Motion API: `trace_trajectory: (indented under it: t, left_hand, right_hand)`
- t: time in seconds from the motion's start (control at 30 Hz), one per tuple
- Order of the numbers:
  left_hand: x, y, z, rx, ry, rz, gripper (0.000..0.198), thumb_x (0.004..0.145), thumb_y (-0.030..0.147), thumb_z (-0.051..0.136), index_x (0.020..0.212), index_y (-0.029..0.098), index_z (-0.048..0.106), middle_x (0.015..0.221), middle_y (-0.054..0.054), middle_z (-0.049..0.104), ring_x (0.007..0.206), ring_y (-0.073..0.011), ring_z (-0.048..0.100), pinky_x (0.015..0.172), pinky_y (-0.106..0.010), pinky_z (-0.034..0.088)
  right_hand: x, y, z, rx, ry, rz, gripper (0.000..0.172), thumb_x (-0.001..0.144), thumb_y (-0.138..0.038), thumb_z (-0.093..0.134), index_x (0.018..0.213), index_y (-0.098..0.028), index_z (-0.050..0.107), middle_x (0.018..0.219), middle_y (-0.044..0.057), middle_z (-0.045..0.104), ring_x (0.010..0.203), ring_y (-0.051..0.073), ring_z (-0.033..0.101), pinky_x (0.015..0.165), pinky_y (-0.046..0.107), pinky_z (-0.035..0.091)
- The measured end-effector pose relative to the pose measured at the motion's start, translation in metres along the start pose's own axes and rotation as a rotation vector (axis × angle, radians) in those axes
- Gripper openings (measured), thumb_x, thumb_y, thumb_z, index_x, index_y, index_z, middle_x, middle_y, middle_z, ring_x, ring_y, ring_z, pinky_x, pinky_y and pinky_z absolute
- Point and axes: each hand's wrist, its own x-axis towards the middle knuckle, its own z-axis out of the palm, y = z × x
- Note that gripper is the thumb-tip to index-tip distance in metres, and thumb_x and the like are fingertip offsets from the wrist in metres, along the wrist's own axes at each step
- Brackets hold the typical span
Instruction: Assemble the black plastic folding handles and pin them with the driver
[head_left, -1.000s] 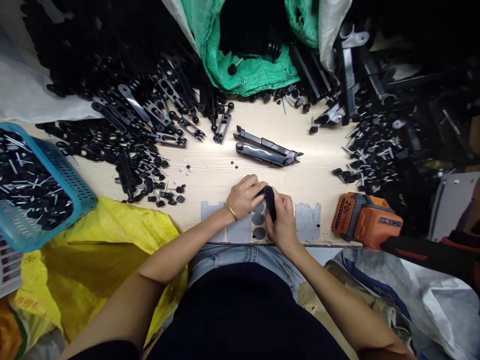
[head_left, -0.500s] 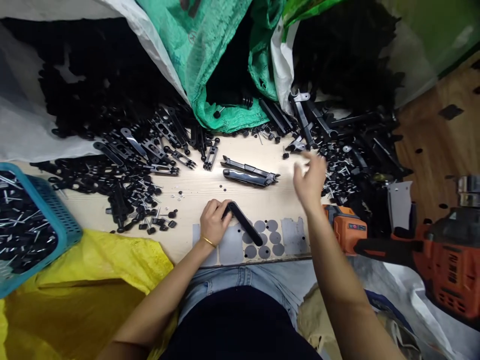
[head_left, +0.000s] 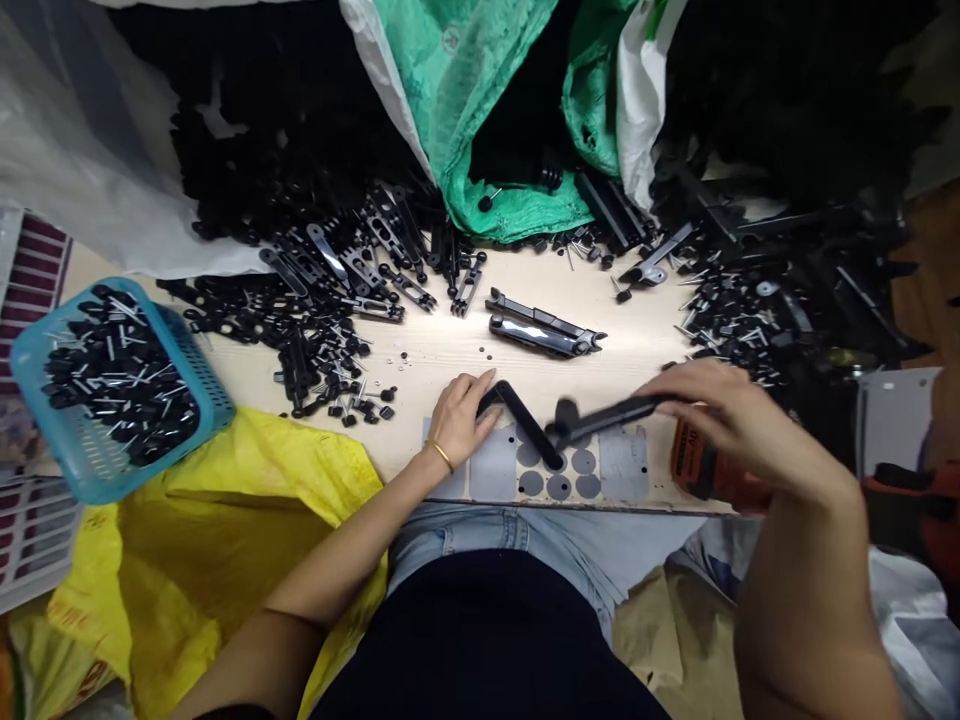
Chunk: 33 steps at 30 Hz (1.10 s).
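The piece under my left hand [head_left: 459,418] is a short black plastic bar [head_left: 529,430], matte, with a bent elbow at its upper end. It lies slantwise on the grey sheet [head_left: 626,465], and its lower tip rests among the sheet's dark round pads. My left hand lies flat at the sheet's upper left corner, wrist low, with fingers and thumb closed lightly round the bar's elbow end. My right hand [head_left: 739,420] comes in from the right of the sheet, knuckles up, and its fingertips pinch the far end of a long slim black arm [head_left: 611,412]. That arm is blurred, and its rounded head hangs just above the sheet, close beside the bar's lower tip. An orange drill [head_left: 690,470] lies at the sheet's right edge, partly under my right hand. Beyond the sheet's top edge lies a joined pair of black arms [head_left: 544,328].
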Motion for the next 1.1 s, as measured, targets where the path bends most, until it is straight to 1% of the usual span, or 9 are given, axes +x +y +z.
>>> trace_trajectory:
  t: [0.07,0.17,0.27,0.33,0.43,0.5,0.67,0.93,1.1]
  left_hand:
    - [0.002,0.002,-0.011,0.071,-0.016,0.029,0.059,0.078,0.023,0.06,0.133,0.015,0.041,0.102,-0.009,0.053,0.094,-0.0226,0.051,0.083,-0.037,0.045]
    - [0.009,0.011,-0.02,0.192,-0.071,0.228,0.067,0.075,0.021,0.065,0.136,0.019,0.038,0.122,-0.014,0.049,0.111,-0.0275,0.046,0.091,-0.042,0.039]
    - [0.022,0.022,-0.016,0.272,-0.219,0.497,0.048,0.075,0.02,0.068,0.12,0.022,0.053,0.133,-0.012,0.046,0.122,-0.029,0.041,0.099,-0.047,0.031]
    - [0.03,0.026,-0.01,0.301,-0.268,0.553,0.025,0.076,0.019,0.067,0.1,0.019,0.062,0.125,-0.011,0.053,0.121,-0.0268,0.043,0.101,-0.046,0.029]
    - [0.034,0.024,-0.008,0.344,-0.238,0.458,0.011,0.075,0.016,0.067,0.085,0.015,0.062,0.104,-0.01,0.063,0.107,-0.0254,0.053,0.096,-0.043,0.034]
    - [0.032,0.021,-0.011,0.374,-0.196,0.365,0.014,0.073,0.017,0.069,0.084,0.013,0.061,0.096,-0.011,0.064,0.096,-0.0261,0.056,0.09,-0.042,0.039]
    - [0.016,0.022,-0.017,0.34,-0.158,0.202,0.016,0.073,0.023,0.068,0.08,0.015,0.056,0.084,-0.01,0.063,0.084,-0.0257,0.057,0.076,-0.037,0.045]
    - [-0.001,0.032,-0.009,-0.048,-0.113,-0.08,0.023,0.08,0.023,0.056,0.102,0.018,0.049,0.084,-0.003,0.062,0.075,-0.0186,0.061,0.067,-0.03,0.048]
    - [-0.002,0.04,-0.004,-0.136,-0.217,-0.083,0.026,0.079,0.025,0.056,0.104,0.018,0.053,0.094,-0.006,0.063,0.087,-0.021,0.061,0.077,-0.033,0.049]
  right_hand:
    - [-0.004,-0.005,0.018,-0.055,-0.138,-0.071,0.024,0.089,-0.036,0.046,0.093,-0.029,0.069,0.096,0.006,0.066,0.091,0.022,0.057,0.088,0.043,0.036]
    - [0.003,-0.012,0.036,-0.235,-0.027,0.03,0.027,0.088,-0.03,0.043,0.097,-0.025,0.068,0.111,0.01,0.06,0.101,0.026,0.054,0.092,0.048,0.032]
    - [-0.003,-0.026,0.038,-0.324,0.126,0.346,0.03,0.086,-0.037,0.045,0.092,-0.016,0.066,0.097,0.014,0.063,0.093,0.027,0.057,0.079,0.039,0.04]
    - [-0.019,-0.039,0.041,-0.324,0.034,0.593,0.039,0.086,-0.047,0.043,0.072,-0.017,0.064,0.07,0.012,0.063,0.072,0.025,0.059,0.064,0.034,0.04]
    - [-0.044,-0.06,0.061,-0.197,-0.237,0.799,0.054,0.083,-0.06,0.04,0.05,-0.02,0.053,0.051,0.009,0.056,0.054,0.022,0.055,0.054,0.031,0.035]
    - [-0.05,-0.071,0.083,-0.056,-0.283,0.839,0.056,0.081,-0.064,0.04,0.047,-0.021,0.048,0.051,0.008,0.056,0.053,0.022,0.055,0.053,0.03,0.034]
    - [-0.027,-0.076,0.116,0.186,-0.043,0.827,0.04,0.076,-0.056,0.053,0.056,-0.021,0.046,0.056,0.004,0.059,0.056,0.02,0.056,0.055,0.029,0.036]
    - [0.002,-0.064,0.097,-0.057,0.29,0.894,0.034,0.076,-0.042,0.056,0.098,-0.017,0.049,0.079,0.01,0.063,0.067,0.024,0.057,0.058,0.031,0.037]
    - [-0.002,-0.057,0.101,0.284,0.218,0.892,0.037,0.073,-0.055,0.057,0.066,-0.019,0.05,0.061,0.003,0.056,0.061,0.018,0.053,0.055,0.027,0.037]
